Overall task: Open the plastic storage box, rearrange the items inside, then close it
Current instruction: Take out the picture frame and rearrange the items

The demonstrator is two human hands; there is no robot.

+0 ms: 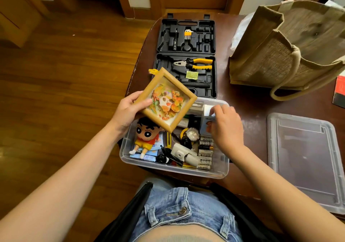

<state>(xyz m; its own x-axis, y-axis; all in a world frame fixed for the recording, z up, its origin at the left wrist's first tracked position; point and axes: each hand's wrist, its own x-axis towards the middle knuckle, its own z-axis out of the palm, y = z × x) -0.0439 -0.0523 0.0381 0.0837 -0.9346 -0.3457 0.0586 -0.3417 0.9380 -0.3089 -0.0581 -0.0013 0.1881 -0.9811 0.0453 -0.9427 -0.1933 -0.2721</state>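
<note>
Two hands at work over open clear storage box (128, 159) on table edge. Left hand (128, 111): fingers curled round tilted picture frame (165, 100), raised above doll (145, 137). Right hand (225, 128): fingertips pinching small blue box (206, 123) inside. Lid (306, 159) off, right of box.

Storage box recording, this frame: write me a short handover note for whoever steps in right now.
Left hand grips the wooden picture frame, lifted above the box's far left corner.
Right hand is inside the clear storage box, fingers on a small blue carton at the right side.
Done: lid is off, lying on the table to the right.
In the box: cartoon doll, batteries, cables.
Left: finish rearranging, return the frame, refit the lid.
</note>
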